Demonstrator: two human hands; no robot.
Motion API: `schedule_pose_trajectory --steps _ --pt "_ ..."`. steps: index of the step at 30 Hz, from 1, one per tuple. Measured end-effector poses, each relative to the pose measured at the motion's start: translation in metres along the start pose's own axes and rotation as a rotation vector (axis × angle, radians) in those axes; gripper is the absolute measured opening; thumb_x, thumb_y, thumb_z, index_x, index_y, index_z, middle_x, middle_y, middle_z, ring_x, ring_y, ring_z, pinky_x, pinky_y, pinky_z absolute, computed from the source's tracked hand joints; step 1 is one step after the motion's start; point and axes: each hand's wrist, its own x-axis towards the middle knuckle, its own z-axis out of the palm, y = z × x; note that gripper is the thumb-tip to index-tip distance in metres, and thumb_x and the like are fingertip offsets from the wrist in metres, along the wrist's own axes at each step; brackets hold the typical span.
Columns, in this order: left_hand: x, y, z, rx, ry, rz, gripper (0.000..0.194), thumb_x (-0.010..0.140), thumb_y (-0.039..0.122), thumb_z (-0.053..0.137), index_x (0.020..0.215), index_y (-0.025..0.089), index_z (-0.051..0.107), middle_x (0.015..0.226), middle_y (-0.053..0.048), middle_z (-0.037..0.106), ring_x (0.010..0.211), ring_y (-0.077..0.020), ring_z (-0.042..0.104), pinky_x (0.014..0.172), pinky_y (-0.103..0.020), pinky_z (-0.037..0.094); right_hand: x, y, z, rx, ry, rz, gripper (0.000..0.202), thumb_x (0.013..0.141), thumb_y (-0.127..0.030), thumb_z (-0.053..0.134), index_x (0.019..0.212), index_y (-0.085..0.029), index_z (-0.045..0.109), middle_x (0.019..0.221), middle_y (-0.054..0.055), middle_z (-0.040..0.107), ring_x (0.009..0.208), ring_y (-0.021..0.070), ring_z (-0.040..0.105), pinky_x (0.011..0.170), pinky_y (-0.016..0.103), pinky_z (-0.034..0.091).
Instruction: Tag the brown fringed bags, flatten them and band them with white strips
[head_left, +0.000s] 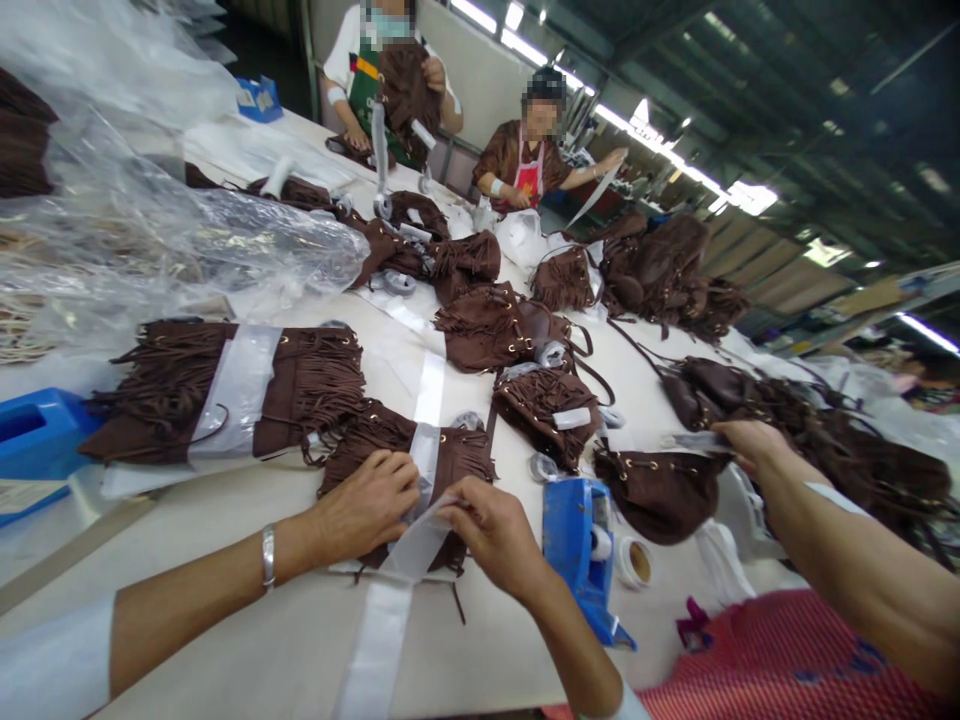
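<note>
A dark brown fringed bag [367, 440] lies on the table in front of me, with a translucent white wrapping strip [424, 450] around its middle. Pressed down on the bag's front, my left hand [375, 505] has its fingers bent and closed at the strip's edge. My right hand [491, 530] pinches the strip's loose end between thumb and fingers, just right of the left hand. Below the bag, a length of white strip [375, 640] runs toward the table's near edge. Left of it lies another fringed bag [322, 375] with a white band around it.
A blue tape dispenser [566, 540] and a tape roll [636, 562] stand at right. A co-worker's hand [750, 442] reaches in over a brown bag [660, 495]. Another blue dispenser [37, 440] is at left, clear plastic [247, 235] behind. Two people stand across the table.
</note>
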Motion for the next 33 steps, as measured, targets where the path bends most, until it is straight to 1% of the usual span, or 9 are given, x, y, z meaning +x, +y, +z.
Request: schedule_pose_trajectory --steps 3,5,8,13,18,24,29,31,33 --pt "-0.003 0.002 0.008 -0.013 -0.012 0.033 0.011 0.091 0.022 0.057 0.102 0.021 0.062 0.099 -0.007 0.060 0.096 -0.0259 0.050 0.082 -0.042 0.040 0.016 0.001 0.004 0.017 0.006 0.034 0.006 0.089 -0.018 0.064 0.089 -0.022 0.067 0.086 -0.001 0.069 0.080 0.0143 0.063 0.073 0.023 0.043" --pt "-0.006 0.003 0.013 -0.034 0.002 0.040 0.013 0.091 0.020 0.056 0.102 0.021 0.062 0.098 -0.007 0.061 0.092 -0.0253 0.049 0.079 -0.041 0.038 0.025 0.006 0.012 0.081 0.012 0.087 0.006 0.089 -0.019 0.063 0.088 -0.022 0.068 0.082 -0.002 0.069 0.077 0.0139 0.063 0.072 0.023 0.043" --pt "-0.012 0.005 0.016 -0.111 -0.005 -0.018 0.010 0.090 0.021 0.059 0.099 0.022 0.062 0.101 -0.006 0.061 0.095 -0.0249 0.048 0.083 -0.041 0.037 0.037 0.020 0.028 0.127 0.055 0.146 0.009 0.090 -0.019 0.061 0.085 -0.021 0.068 0.077 -0.003 0.066 0.073 0.0134 0.061 0.069 0.023 0.042" --pt "-0.021 0.006 0.012 -0.320 -0.004 -0.098 0.006 0.093 0.024 0.058 0.098 0.024 0.060 0.107 -0.002 0.061 0.102 -0.0217 0.051 0.088 -0.036 0.037 0.047 0.037 0.050 0.031 0.128 0.183 0.009 0.090 -0.020 0.063 0.083 -0.020 0.068 0.084 -0.001 0.065 0.080 0.0140 0.060 0.077 0.024 0.042" --pt "-0.028 0.001 0.017 -0.439 0.004 -0.138 0.015 0.090 0.021 0.055 0.104 0.025 0.058 0.110 -0.004 0.062 0.105 -0.0223 0.054 0.092 -0.036 0.042 0.051 0.035 0.061 -0.027 0.168 0.268 0.006 0.089 -0.024 0.066 0.085 -0.022 0.068 0.084 -0.002 0.063 0.080 0.0133 0.061 0.076 0.025 0.040" --pt "-0.036 -0.001 0.028 -0.509 0.012 -0.218 0.036 0.084 0.014 0.054 0.117 0.024 0.049 0.116 -0.006 0.060 0.111 -0.0235 0.055 0.099 -0.039 0.043 0.054 0.032 0.068 -0.085 0.223 0.321 0.004 0.087 -0.026 0.067 0.086 -0.023 0.065 0.089 -0.002 0.066 0.078 0.0141 0.060 0.072 0.025 0.038" --pt "-0.041 -0.002 0.027 -0.399 0.047 -0.140 0.067 0.084 0.012 0.052 0.146 0.025 0.031 0.137 -0.010 0.053 0.128 -0.0270 0.047 0.111 -0.047 0.036 0.053 0.034 0.072 -0.070 0.252 0.349 0.010 0.086 -0.024 0.066 0.094 -0.023 0.061 0.086 -0.003 0.066 0.075 0.0148 0.060 0.072 0.026 0.039" --pt "-0.041 -0.001 0.022 -0.391 0.030 -0.112 0.065 0.084 0.010 0.050 0.145 0.027 0.035 0.134 -0.009 0.055 0.126 -0.0265 0.048 0.110 -0.047 0.038 0.052 0.035 0.073 -0.052 0.264 0.359 0.016 0.084 -0.023 0.066 0.099 -0.023 0.058 0.084 -0.003 0.064 0.075 0.0155 0.060 0.071 0.026 0.039" --pt "-0.038 0.001 0.017 -0.415 0.009 -0.117 0.055 0.086 0.009 0.047 0.139 0.026 0.044 0.125 -0.008 0.058 0.118 -0.0246 0.052 0.105 -0.043 0.042 0.052 0.036 0.074 -0.049 0.282 0.342 0.020 0.083 -0.022 0.066 0.101 -0.023 0.056 0.085 -0.003 0.062 0.077 0.0161 0.060 0.072 0.027 0.040"
